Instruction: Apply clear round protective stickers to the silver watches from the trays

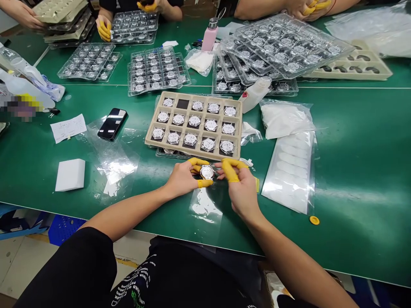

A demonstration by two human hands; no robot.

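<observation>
My left hand (183,176), with yellow finger cots, grips a round silver watch head (207,172) between thumb and fingers. Its upper face is whitish. Close by on the right is my right hand (239,184), also in yellow cots, fingers bent and pinched at the watch head's right edge. What sits between those fingertips is too small to make out. Just beyond both hands lies a beige compartment tray (236,153) of similar watch heads on dark pads. One back-row compartment shows only its dark pad. Under my hands is a clear plastic sheet (205,209).
On the left are a phone (112,124), a paper slip (68,128) and a white block (69,175). A plastic sleeve (289,171) and a yellow ring (314,220) lie right. Clear trays (282,42), a bottle (210,36) and co-workers' hands (104,28) are across the green table.
</observation>
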